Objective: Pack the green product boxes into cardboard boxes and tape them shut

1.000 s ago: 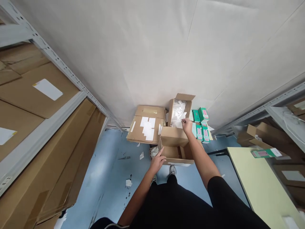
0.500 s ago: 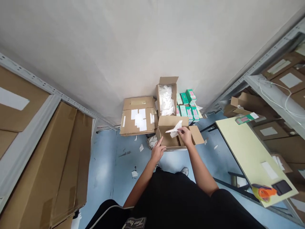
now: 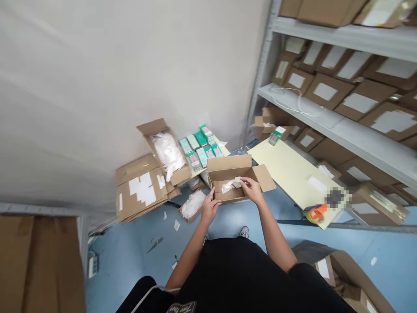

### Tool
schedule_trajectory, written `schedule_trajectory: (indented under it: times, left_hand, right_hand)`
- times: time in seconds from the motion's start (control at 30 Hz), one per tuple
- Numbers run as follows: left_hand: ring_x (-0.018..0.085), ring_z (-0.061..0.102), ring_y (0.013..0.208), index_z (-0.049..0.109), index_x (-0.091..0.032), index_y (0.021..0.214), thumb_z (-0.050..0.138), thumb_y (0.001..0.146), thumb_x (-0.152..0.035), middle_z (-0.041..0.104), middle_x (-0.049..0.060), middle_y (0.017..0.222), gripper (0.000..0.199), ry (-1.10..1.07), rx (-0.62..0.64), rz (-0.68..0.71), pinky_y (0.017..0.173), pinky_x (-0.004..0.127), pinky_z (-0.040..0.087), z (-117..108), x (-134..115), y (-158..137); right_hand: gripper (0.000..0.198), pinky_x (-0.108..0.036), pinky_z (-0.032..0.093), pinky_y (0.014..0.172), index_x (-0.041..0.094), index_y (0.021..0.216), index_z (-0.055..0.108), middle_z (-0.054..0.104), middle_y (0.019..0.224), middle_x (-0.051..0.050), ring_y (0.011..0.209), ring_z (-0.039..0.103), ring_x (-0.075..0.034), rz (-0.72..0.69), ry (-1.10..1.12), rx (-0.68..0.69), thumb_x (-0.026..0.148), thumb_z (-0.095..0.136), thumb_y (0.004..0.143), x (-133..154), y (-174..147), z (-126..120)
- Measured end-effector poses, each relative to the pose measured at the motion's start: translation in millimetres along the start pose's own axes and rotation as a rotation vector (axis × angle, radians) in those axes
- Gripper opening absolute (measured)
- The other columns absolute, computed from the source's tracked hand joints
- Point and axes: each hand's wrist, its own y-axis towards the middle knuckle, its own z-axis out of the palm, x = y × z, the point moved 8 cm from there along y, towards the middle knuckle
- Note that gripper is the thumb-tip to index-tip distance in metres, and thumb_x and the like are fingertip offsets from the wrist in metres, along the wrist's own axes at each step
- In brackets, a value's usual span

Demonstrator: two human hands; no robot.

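An open cardboard box (image 3: 228,163), its flaps standing out at the back and right, is in front of me. My left hand (image 3: 209,208) grips its near left corner, fingers along the side. My right hand (image 3: 252,190) is over the near right rim with fingers closed on a crumpled white paper (image 3: 229,186), which hangs down inside the box. The fingertips partly hide the paper's right end.
A box of white paper (image 3: 167,150), green-and-pink boxes (image 3: 201,152) and flattened cardboard (image 3: 137,189) lie to the left. On the right, a pale table (image 3: 280,167) bears an orange tape dispenser (image 3: 317,213). Shelves (image 3: 339,108) hold many cartons. Paper scraps dot the blue floor.
My view has turned right. The held box has come along, away from the flattened cardboard and toward the pale table. The white paper has gone lower into the box.
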Motion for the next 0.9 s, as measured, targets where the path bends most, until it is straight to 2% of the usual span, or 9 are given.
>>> schedule_trajectory:
  times: [0.23,0.3,0.37,0.47,0.57,0.67,0.9]
  left_hand:
    - [0.031,0.048,0.148,0.08,-0.023,0.101,0.062,0.098,-0.027,0.039,0.007,0.169,0.019,-0.006,0.126,0.183,0.121,0.052,0.044,88,-82,69]
    - [0.03,0.051,0.147,0.08,-0.023,0.101,0.061,0.098,-0.027,0.04,0.007,0.168,0.019,-0.012,0.158,0.233,0.119,0.05,0.047,110,-104,84]
    - [0.029,0.053,0.145,0.08,-0.023,0.1,0.061,0.098,-0.027,0.041,0.008,0.168,0.019,-0.017,0.193,0.279,0.117,0.048,0.049,129,-124,98]
    - [0.029,0.053,0.145,0.08,-0.024,0.099,0.06,0.099,-0.027,0.044,0.007,0.166,0.02,-0.023,0.254,0.339,0.116,0.046,0.05,155,-146,120]
    - [0.029,0.052,0.146,0.08,-0.023,0.098,0.06,0.098,-0.027,0.043,0.007,0.166,0.02,-0.034,0.314,0.397,0.117,0.045,0.049,180,-160,145]
    - [0.029,0.054,0.144,0.08,-0.023,0.099,0.061,0.098,-0.027,0.041,0.008,0.168,0.02,-0.045,0.366,0.432,0.117,0.045,0.049,206,-164,175]
    - [0.028,0.05,0.148,0.08,-0.021,0.101,0.059,0.097,-0.024,0.037,0.009,0.169,0.022,-0.125,0.531,0.507,0.119,0.047,0.046,280,-159,269]
  right_hand:
    - [0.03,-0.036,0.059,0.086,0.023,0.106,0.078,0.079,0.105,-0.006,0.085,0.069,-0.021,0.072,-0.071,-0.198,0.026,0.058,0.083,-51,-20,-135]
    - [0.036,-0.037,0.06,0.085,0.023,0.107,0.078,0.078,0.109,-0.006,0.081,0.068,-0.02,0.052,-0.07,-0.27,0.02,0.055,0.08,-60,-27,-166]
    - [0.042,-0.037,0.06,0.086,0.023,0.109,0.078,0.075,0.118,-0.007,0.085,0.069,-0.02,0.032,-0.061,-0.34,0.015,0.052,0.077,-68,-34,-192]
    - [0.044,-0.04,0.059,0.093,0.024,0.112,0.077,0.07,0.132,-0.009,0.112,0.069,-0.025,0.039,-0.043,-0.413,0.014,0.053,0.076,-81,-42,-219]
    - [0.04,-0.048,0.052,0.11,0.026,0.116,0.077,0.068,0.14,-0.009,0.132,0.061,-0.029,0.057,-0.054,-0.458,0.019,0.06,0.08,-93,-46,-239]
    - [0.036,-0.051,0.045,0.118,0.027,0.119,0.077,0.068,0.141,-0.009,0.134,0.06,-0.029,0.084,-0.074,-0.512,0.025,0.064,0.084,-106,-43,-257]
    - [0.033,-0.051,0.046,0.117,0.025,0.118,0.077,0.071,0.136,-0.011,0.132,0.063,-0.029,0.181,-0.123,-0.663,0.03,0.063,0.088,-143,-7,-298]
